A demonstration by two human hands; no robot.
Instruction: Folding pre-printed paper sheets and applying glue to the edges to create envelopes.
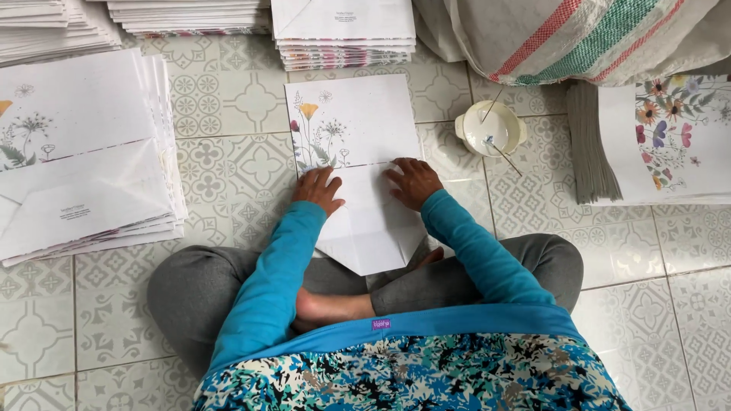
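On near floor tiles, left hand (318, 189) & right hand (413, 183), both flat and open, gripping nothing, press floral paper bag (358, 152); recommend even pressure along fold w/ edges aligned.

Seated cross-legged on a patterned tile floor (228, 99), a person presses both palms flat on a white flower-printed paper sheet (358, 137); left hand (318, 189) at its left edge, right hand (413, 183) nr the middle fold. White glue bowl (489, 127) w/ stick sits just right; folded paper stacks (84, 152) lie at left.
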